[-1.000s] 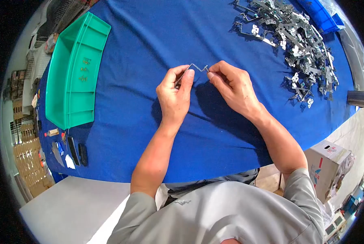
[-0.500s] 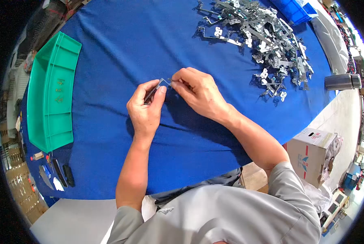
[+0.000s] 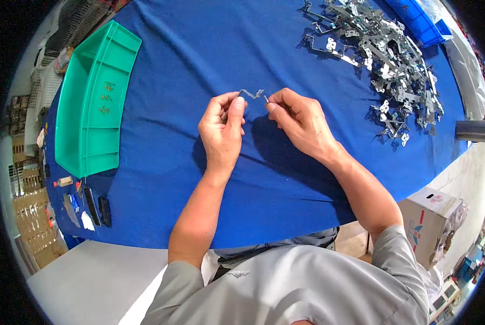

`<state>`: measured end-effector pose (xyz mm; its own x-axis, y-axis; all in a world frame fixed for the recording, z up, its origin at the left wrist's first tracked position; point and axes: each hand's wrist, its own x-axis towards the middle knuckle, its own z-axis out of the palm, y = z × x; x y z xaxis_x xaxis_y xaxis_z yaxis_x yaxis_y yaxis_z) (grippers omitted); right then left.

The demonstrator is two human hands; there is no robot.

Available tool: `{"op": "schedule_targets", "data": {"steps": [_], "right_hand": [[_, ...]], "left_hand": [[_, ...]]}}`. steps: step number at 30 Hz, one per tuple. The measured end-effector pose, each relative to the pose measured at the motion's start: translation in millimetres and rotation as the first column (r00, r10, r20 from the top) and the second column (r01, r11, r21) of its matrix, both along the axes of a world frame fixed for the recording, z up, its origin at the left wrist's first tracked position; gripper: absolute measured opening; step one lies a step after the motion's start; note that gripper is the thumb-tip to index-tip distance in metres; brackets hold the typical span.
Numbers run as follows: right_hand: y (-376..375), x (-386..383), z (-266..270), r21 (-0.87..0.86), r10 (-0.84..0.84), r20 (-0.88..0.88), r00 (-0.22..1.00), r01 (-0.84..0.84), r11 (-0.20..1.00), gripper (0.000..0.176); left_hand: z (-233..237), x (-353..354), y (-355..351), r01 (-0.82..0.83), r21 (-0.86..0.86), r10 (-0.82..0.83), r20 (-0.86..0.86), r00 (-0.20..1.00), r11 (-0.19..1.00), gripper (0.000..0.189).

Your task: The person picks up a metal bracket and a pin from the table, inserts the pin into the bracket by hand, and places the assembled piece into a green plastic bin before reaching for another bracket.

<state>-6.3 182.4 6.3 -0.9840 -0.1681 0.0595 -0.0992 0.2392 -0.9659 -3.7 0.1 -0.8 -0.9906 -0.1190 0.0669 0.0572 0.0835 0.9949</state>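
A bent metal bracket [image 3: 249, 95] is pinched between the thumb and fingers of my left hand [image 3: 222, 132]. Its zigzag arm sticks out to the right, ending in a small curled tip; the rest is hidden behind the fingers. My right hand [image 3: 306, 122] is closed too, its thumb and forefinger gripping a small thin metal piece [image 3: 266, 99]. That piece points toward the bracket's curled tip, with a narrow gap between them. Both hands are raised over the blue cloth [image 3: 183, 59], casting shadows on it.
Many metal brackets [image 3: 388, 59] lie heaped at the upper right, beside a blue bin [image 3: 418, 24]. A green plastic crate [image 3: 101, 146] stands at the left. Below it lie several small tools, among them a black-handled one [image 3: 92, 206]. A dark flask [image 3: 474, 131] rests at the right edge.
The hands have drawn slightly apart, and the bracket's arm now points right with its curled tip showing. The whole view has shifted, so the table's things appear farther right and higher.
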Motion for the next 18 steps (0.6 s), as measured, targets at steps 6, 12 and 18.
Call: {"op": "schedule_targets", "data": {"steps": [6,12,18], "right_hand": [[-0.8,-0.8,-1.1,0.008,-0.017,-0.081,0.997,0.017,1.0,0.016],[1.9,-1.5,7.4,0.139,-0.005,-0.188,0.982,0.031,0.99,0.014],[3.3,-1.9,5.4,0.151,-0.007,-0.172,0.985,0.033,0.988,0.011]], "left_hand": [[-6.2,-0.6,1.1,0.003,-0.049,-0.006,-0.047,0.999,0.999,0.02],[-3.2,0.7,1.2,0.006,-0.086,-0.012,-0.071,0.997,0.996,0.02],[-0.9,1.4,4.3,-0.001,-0.1,-0.009,-0.095,0.995,0.995,0.018]]}}
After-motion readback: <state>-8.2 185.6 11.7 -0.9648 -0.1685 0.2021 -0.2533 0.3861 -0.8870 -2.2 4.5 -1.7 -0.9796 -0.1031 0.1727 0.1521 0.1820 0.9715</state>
